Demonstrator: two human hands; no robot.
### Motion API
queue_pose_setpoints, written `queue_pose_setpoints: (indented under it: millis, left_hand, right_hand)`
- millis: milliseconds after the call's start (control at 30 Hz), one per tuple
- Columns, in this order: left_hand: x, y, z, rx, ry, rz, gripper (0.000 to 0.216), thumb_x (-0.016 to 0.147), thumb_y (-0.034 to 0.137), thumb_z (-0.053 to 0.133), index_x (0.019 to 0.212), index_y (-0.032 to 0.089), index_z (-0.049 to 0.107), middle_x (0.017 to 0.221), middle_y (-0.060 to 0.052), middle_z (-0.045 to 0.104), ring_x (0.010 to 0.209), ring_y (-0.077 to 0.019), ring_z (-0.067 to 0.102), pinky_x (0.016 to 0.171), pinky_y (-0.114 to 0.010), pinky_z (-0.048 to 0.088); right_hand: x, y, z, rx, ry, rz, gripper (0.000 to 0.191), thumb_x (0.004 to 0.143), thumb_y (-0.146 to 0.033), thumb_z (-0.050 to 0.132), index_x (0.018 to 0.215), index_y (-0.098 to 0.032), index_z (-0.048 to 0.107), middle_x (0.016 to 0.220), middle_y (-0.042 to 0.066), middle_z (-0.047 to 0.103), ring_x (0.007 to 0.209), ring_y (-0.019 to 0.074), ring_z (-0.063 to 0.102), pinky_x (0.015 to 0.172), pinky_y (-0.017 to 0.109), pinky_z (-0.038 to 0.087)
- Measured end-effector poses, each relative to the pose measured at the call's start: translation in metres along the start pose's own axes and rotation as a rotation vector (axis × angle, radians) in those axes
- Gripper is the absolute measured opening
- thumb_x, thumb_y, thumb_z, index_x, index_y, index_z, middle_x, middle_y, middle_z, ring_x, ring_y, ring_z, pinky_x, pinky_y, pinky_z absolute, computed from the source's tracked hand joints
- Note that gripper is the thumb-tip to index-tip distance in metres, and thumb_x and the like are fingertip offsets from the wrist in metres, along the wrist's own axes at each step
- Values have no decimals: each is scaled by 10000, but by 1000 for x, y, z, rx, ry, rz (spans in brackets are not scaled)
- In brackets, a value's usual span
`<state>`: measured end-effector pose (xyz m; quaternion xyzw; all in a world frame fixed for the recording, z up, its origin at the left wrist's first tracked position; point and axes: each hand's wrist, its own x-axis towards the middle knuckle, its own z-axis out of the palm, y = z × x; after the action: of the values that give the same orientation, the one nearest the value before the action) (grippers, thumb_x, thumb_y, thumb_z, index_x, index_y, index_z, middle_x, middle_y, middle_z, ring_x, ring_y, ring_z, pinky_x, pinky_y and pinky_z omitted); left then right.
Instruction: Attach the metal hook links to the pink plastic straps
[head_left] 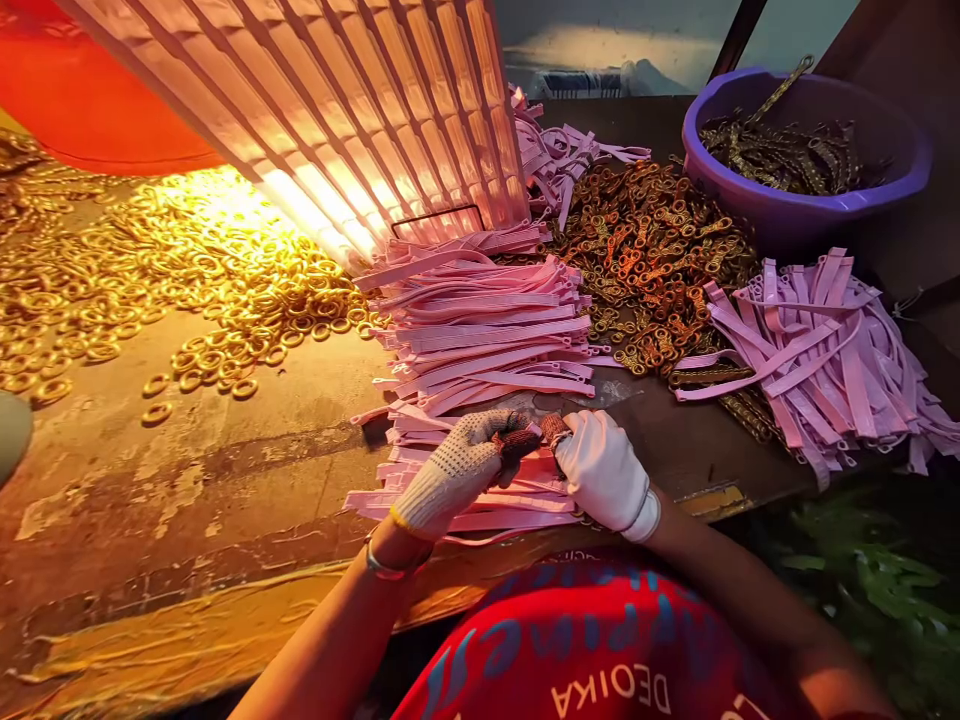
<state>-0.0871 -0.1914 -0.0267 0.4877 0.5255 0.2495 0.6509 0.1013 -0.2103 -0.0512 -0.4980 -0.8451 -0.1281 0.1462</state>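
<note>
Red cloth of the person's shirt (585,650), printed with white and blue lettering, fills the bottom edge, with both forearms reaching past it to the wooden table (262,490). Just beyond, the left hand (461,465), in a dotted knit glove, and the right hand (607,468), in a plain white one, meet with their dark-red-covered fingertips close together. A small bit of pink shows at the left fingertips, between the hands; the fingers are curled inward, but I cannot tell whether either hand pinches it. Directly beneath and beyond the grip lies the stack of pink straps (491,345), mostly running crosswise, some right under the wrists. Golden rings (274,300) spread to the left of the stack; brown-gold metal pieces (660,250) heap to its right, near a purple basin (795,212) and a second pile of pink straps (844,370).
</note>
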Motion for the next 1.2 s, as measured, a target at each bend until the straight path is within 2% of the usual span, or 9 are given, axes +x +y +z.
queue_pose_setpoints:
  millis: [133,233,333,433,533,667,867,1033,1200]
  left_hand:
    - [3,4,-6,-33,-77,-3,345,823,488,699,751,174,577,517,47,481,415,-69,385,409,-188,272]
    - [4,6,-9,-29,-110,13,368,844,519,676,760,168,602,485,44,465,406,-71,342,413,-197,246]
    - [6,3,-8,27,-80,7,373,882,515,648,725,180,597,481,37,468,415,-80,338,417,-203,246]
    - [11,-1,-5,186,-40,132,278,870,437,666,736,192,672,623,-16,627,549,-134,500,520,-229,409]
    - [18,-4,-4,352,-22,279,178,853,359,670,794,212,751,806,-41,726,722,-184,603,693,-271,497]
    - [23,-6,-4,370,10,230,255,890,378,633,735,194,717,650,-16,642,598,-151,523,564,-238,417]
    - [24,-7,4,289,-6,231,195,851,286,607,763,186,750,657,-20,661,652,-173,568,632,-247,464]
    - [27,-10,5,213,-50,219,223,836,304,608,859,198,802,810,-48,751,840,-246,661,820,-330,540]
    - [33,-13,5,187,-74,215,333,812,232,550,1005,205,820,918,-57,777,987,-275,686,962,-381,533]
  right_hand:
    - [-3,4,-1,150,-105,-16,92,921,-103,555,908,-177,609,898,95,644,781,218,519,682,335,393]
    - [-2,7,-6,225,-165,-5,199,864,-122,608,1052,-166,655,1012,114,677,855,241,554,746,345,430]
    - [2,7,-6,164,-211,0,134,910,-106,542,939,-166,659,945,124,677,792,233,541,662,342,396]
    - [6,6,-2,132,-243,-13,178,957,-140,512,827,-173,629,875,133,660,751,229,530,608,341,360]
    - [11,8,-5,135,-278,6,115,933,-176,555,890,-158,661,907,143,679,773,236,560,642,344,407]
    - [20,17,-24,114,-420,-25,198,888,-116,567,1035,-155,692,1065,154,717,867,250,638,715,334,473]
    - [27,25,-28,95,-626,-10,208,940,-101,504,1014,-177,684,842,107,742,730,234,693,587,316,437]
    - [25,25,-11,133,-660,-118,177,944,-129,498,951,-126,676,826,150,743,747,256,713,568,328,424]
    - [27,28,-8,145,-660,-172,175,937,-130,499,955,-123,673,808,143,748,721,248,719,536,325,391]
